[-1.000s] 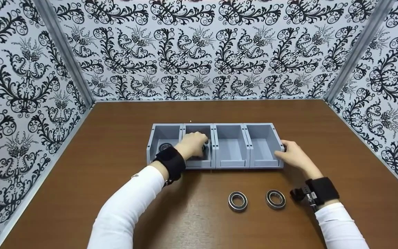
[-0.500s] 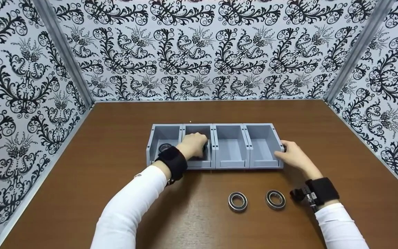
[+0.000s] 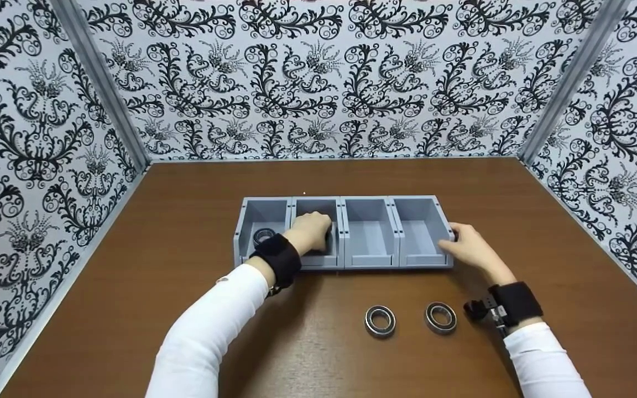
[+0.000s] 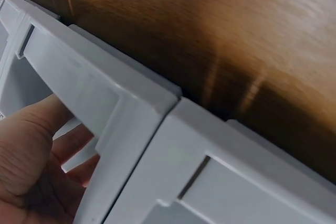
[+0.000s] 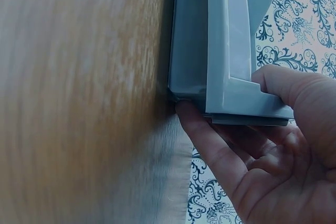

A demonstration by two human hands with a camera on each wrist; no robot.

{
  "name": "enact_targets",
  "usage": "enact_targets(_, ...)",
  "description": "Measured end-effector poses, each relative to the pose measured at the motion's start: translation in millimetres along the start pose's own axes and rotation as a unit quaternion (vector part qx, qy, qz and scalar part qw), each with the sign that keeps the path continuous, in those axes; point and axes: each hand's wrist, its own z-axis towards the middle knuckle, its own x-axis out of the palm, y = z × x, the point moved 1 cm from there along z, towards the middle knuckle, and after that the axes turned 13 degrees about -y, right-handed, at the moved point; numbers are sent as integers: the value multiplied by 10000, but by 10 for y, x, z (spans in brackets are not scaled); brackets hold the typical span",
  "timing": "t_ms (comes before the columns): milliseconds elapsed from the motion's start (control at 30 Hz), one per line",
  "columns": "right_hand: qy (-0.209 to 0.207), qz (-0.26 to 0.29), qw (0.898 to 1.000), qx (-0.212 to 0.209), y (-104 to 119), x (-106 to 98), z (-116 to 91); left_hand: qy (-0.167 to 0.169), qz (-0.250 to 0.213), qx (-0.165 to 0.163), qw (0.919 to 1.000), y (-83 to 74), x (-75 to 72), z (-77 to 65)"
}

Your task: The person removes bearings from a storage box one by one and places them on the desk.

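A row of joined grey storage bins (image 3: 371,264) stands mid-table. My left hand (image 3: 310,229) reaches into the second bin from the left, fingers downward. A small dark part shows beside its fingers, but its kind and whether it is gripped are hidden. In the left wrist view, the thumb and fingers of that hand (image 4: 31,161) go behind the bin's front lip. My right hand (image 3: 466,246) holds the outer wall of the rightmost bin. In the right wrist view, its thumb (image 5: 281,83) is over the wall and its fingers (image 5: 210,142) lie outside and beneath.
One ball bearing (image 3: 264,236) lies in the leftmost bin, partly behind the left wrist strap. On the brown table (image 3: 318,354) in front are two more bearings, a left one (image 3: 380,321) and a right one (image 3: 440,318). Patterned walls (image 3: 318,83) enclose the table.
My left hand shifts very slightly within the second bin, and its forearm moves a little to the right. The right hand, the bins and the loose bearings keep their places.
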Motion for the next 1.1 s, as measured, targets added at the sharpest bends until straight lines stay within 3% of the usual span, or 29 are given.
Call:
enact_targets(833, -61, -47, 9999, -85, 6, -10, -11, -195, -106, 96, 9997, 28, 66, 44)
enact_targets(1100, -97, -26, 9999, -31, 18, 6, -7, -214, -125, 110, 9996, 11, 7, 23)
